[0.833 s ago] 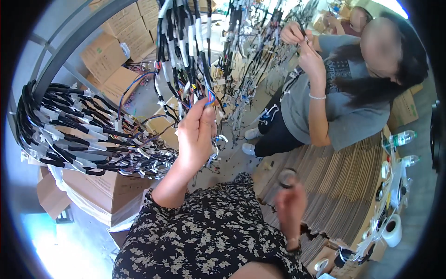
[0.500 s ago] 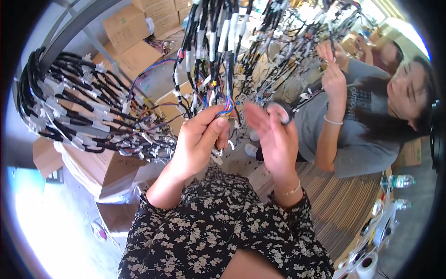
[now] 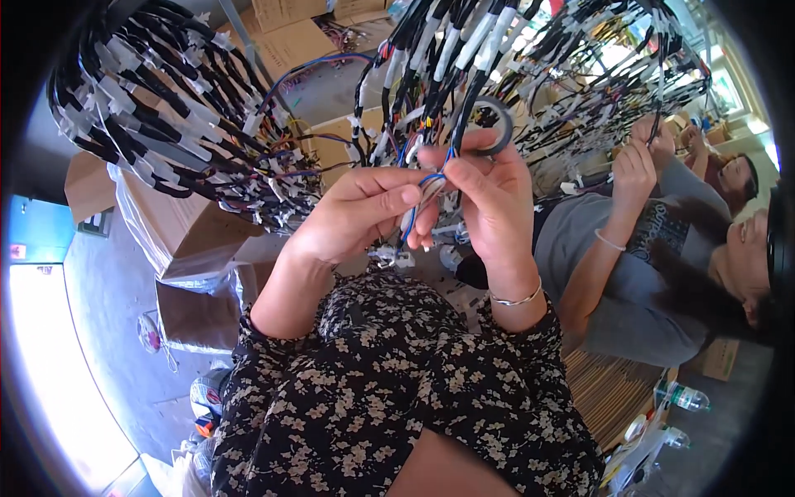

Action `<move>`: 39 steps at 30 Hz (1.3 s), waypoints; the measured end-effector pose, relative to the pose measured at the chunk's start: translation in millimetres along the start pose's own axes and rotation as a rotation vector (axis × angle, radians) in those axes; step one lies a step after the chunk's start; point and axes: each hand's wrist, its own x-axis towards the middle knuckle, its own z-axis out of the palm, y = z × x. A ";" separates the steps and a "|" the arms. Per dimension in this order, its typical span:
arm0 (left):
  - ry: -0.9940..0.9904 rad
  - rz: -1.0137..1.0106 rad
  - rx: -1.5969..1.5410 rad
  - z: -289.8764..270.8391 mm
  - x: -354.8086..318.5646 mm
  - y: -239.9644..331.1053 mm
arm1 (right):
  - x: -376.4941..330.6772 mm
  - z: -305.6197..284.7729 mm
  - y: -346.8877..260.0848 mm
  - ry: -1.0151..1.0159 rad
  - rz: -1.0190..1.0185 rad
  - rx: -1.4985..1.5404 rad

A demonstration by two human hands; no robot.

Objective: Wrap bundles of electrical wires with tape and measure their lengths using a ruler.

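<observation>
1. Upper left of the frame: a hanging bundle of black cables [image 3: 157, 124] banded with white tape, looped over brown cartons [image 3: 178, 219].
2. Left of centre: the left hand [image 3: 356, 217] is clenched in a pinch, thumb and forefinger tips closed on a thin wire bunch [image 3: 424, 192] of blue and pale strands. The forearm comes up from a floral sleeve [image 3: 331, 389] at the lower middle.
3. Centre: the wire bunch runs roughly upright, up into the hanging black harness [image 3: 464, 58] at the top and down below the fingers. It lies between the two hands, touching both, so neither hand is nearer.
4. Right of centre: the right hand [image 3: 489, 195] grasps the same bunch from the other side, fingertips meeting the left hand's. A roll of dark tape [image 3: 493, 124] sits at its upper fingers, just above and right of the pinch; how it is gripped cannot be told. A thin bracelet [image 3: 515, 298] circles the wrist.
5. Right of the frame: another person in a grey shirt [image 3: 621, 273] has both hands raised into the harness branches, well apart from the pinch.
6. Lower right: bottles [image 3: 686, 398] on a cluttered worktop edge.
</observation>
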 end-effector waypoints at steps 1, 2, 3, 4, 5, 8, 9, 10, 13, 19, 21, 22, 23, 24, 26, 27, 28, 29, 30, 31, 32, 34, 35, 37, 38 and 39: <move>-0.025 -0.025 0.045 -4.0 0.2 0.3 | -4.6 4.9 5.1 0.143 -0.213 -0.139; -0.035 -0.033 0.043 -1.1 -0.4 -1.7 | -12.2 9.9 11.1 0.289 -0.427 -0.280; -0.002 -0.034 0.020 2.5 -0.2 -1.8 | -22.7 9.9 19.2 0.351 -0.573 -0.444; 0.028 -0.034 -0.002 5.7 1.5 -1.9 | -40.8 3.4 33.0 0.409 -0.630 -0.595; 0.027 -0.024 -0.016 8.0 4.3 -2.4 | -59.2 -0.8 41.8 0.467 -0.685 -0.752; -0.014 -0.002 -0.035 9.1 12.3 -10.4 | -93.1 6.6 78.0 0.377 -0.709 -0.933; -0.002 0.009 -0.039 11.5 10.6 -11.9 | -98.6 9.9 88.0 0.402 -0.682 -0.875; 0.002 0.021 -0.044 13.3 11.6 -12.8 | -97.9 15.0 95.5 0.430 -0.661 -0.820; 0.038 0.030 -0.050 16.3 10.6 -14.7 | -97.5 15.7 108.5 0.424 -0.587 -0.821; -0.001 0.010 0.031 15.2 11.8 -10.9 | -120.7 20.2 107.8 0.523 -0.612 -0.887; 0.023 0.044 0.112 13.7 13.4 -9.3 | -127.9 24.6 106.4 0.540 -0.539 -0.744; -0.009 0.031 0.043 13.3 12.9 -6.4 | -129.5 29.4 104.4 0.550 -0.542 -0.746; -0.017 0.025 0.042 13.9 12.6 -4.3 | -131.3 35.4 101.6 0.573 -0.507 -0.623; -0.004 0.016 0.035 14.8 12.1 -2.4 | -133.2 40.1 99.3 0.591 -0.470 -0.501; 0.007 0.018 0.080 15.0 12.3 -1.7 | -138.2 42.1 94.3 0.619 -0.392 -0.472; 0.000 0.014 0.078 13.0 14.0 -1.3 | -139.6 43.8 91.0 0.578 -0.343 -0.303; -0.039 0.012 0.128 9.6 16.1 -1.5 | -140.1 45.8 88.9 0.533 -0.295 -0.134; -0.078 0.011 0.179 7.3 17.2 -1.1 | -139.0 48.0 88.0 0.539 -0.297 -0.136; -0.084 0.006 0.176 7.2 17.4 0.2 | -137.4 49.4 87.8 0.537 -0.303 -0.091; -0.082 -0.009 0.184 8.0 17.4 2.5 | -136.5 50.6 88.2 0.534 -0.310 -0.046; -0.081 -0.024 0.193 8.4 17.3 3.5 | -136.8 51.9 89.7 0.541 -0.312 -0.048; -0.110 0.059 0.183 12.6 15.0 -2.0 | -136.8 53.7 93.0 0.593 -0.311 -0.083; -0.067 0.009 0.221 16.9 13.6 -0.9 | -135.8 55.2 94.5 0.598 -0.315 -0.086; -0.018 0.059 0.455 25.4 9.8 -5.7 | -133.6 58.7 96.1 0.639 -0.322 -0.226; 0.015 0.073 0.524 31.5 8.0 -5.3 | -134.7 58.4 98.2 0.640 -0.323 -0.229; 0.012 0.076 0.521 33.4 7.3 -5.2 | -136.9 57.0 101.8 0.644 -0.310 -0.271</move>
